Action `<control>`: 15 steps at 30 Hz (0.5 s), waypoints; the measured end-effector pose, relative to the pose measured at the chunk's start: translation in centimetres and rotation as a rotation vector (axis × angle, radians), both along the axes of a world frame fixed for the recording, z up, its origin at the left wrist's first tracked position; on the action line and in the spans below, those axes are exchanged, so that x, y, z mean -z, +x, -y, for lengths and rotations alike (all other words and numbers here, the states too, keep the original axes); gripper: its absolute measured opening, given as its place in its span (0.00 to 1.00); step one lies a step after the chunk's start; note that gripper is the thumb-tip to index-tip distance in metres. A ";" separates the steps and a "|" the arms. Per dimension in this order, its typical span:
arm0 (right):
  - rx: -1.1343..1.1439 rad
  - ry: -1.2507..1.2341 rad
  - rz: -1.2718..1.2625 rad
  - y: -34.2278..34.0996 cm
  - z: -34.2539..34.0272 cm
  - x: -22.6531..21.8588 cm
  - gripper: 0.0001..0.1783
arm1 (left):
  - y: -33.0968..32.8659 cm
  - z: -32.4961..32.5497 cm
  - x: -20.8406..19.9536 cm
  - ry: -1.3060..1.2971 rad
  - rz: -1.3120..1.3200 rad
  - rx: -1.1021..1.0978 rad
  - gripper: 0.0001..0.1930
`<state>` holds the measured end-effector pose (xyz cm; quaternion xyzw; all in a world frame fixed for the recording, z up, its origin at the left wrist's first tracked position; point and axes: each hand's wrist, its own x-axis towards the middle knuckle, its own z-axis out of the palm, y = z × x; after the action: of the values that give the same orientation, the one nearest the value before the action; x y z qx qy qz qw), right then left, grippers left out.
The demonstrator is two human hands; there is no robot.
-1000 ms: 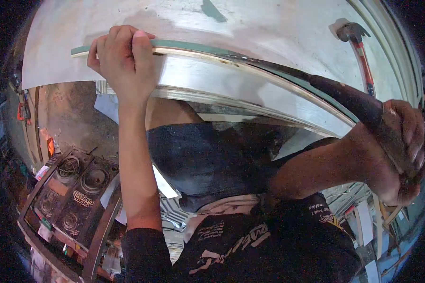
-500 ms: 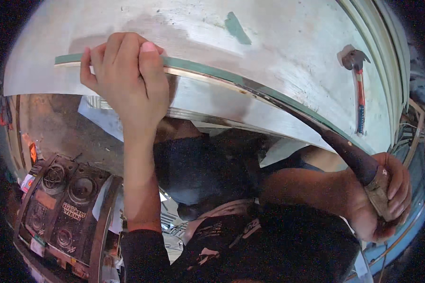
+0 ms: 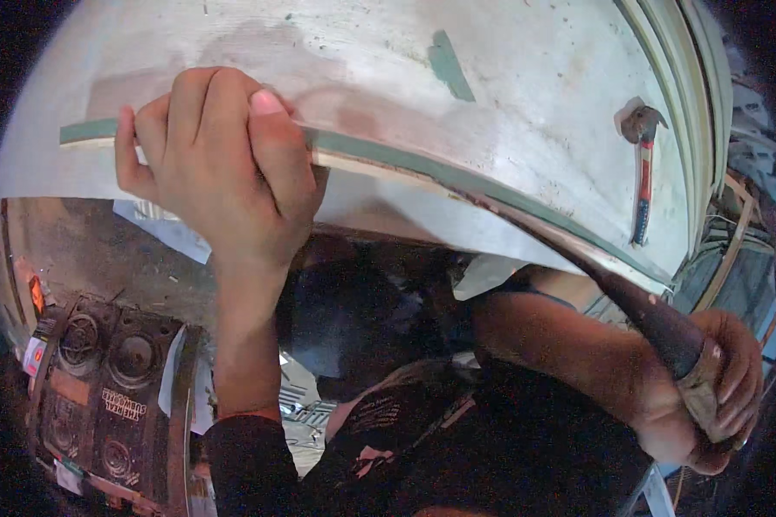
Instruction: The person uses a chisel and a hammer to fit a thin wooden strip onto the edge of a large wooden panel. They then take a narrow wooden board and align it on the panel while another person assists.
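One strip (image 3: 379, 155) under left grip (image 3: 215, 164), tool (image 3: 647, 312) in right grip (image 3: 726, 383)

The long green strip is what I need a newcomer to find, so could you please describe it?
Start with the broad whitish board across the top of the view. Along its near side runs the long green strip, with the left hand gripping it toward its left end. Its length and pale lower edge set it apart from the short green patch farther up the board.
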<state>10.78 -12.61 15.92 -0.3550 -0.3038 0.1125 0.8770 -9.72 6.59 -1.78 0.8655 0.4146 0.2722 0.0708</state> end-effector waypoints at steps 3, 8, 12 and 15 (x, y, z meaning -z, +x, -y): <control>0.117 -0.010 0.139 -1.1 -1.2 -1.7 0.12 | 1.2 -0.5 0.1 0.034 0.107 -0.001 0.21; 0.137 0.079 0.110 -1.3 -0.4 -1.1 0.10 | 0.0 -0.3 -0.2 0.008 0.004 0.017 0.20; 0.137 0.144 0.156 -2.1 -2.3 -0.5 0.08 | 0.2 -0.1 0.6 -0.018 0.085 -0.016 0.19; 0.145 0.202 0.233 -3.8 -4.8 -1.2 0.06 | 1.0 -0.9 1.1 0.080 0.178 0.012 0.18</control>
<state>7.01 -7.81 17.14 -0.2965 -0.3866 -0.0240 0.8730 -8.69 7.53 -2.85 0.8424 0.3903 0.3640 0.0746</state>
